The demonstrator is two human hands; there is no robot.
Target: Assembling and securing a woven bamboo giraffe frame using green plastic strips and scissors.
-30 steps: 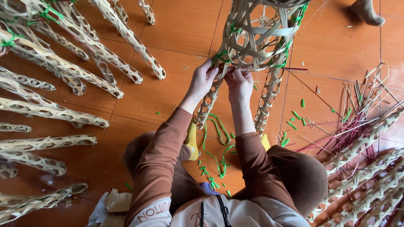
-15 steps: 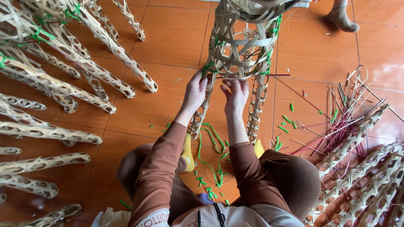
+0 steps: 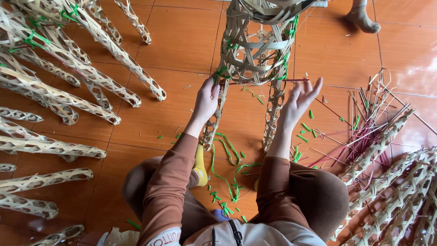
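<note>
We've got our left hand (image 3: 207, 100) pinching the woven bamboo frame (image 3: 255, 50) leg, right hand (image 3: 298, 102) just beside it, fingers spread wide.

Seated on tiled floor (image 3: 182, 41), knees apart. Woven bamboo frame (image 3: 255, 45) stands on two lattice legs between the knees. Left hand (image 3: 207, 98) grips the frame's left leg (image 3: 214, 118) near a green tie (image 3: 221, 73). Right hand (image 3: 300, 100) open, fingers spread, just beside the right leg (image 3: 273, 114), not touching. Thin red stick (image 3: 291, 80) lies across the frame. Green strips (image 3: 227, 155) on floor below. Woven tubes (image 3: 68, 64) along left edge; more tubes and red sticks (image 3: 364, 132) at right.
</note>
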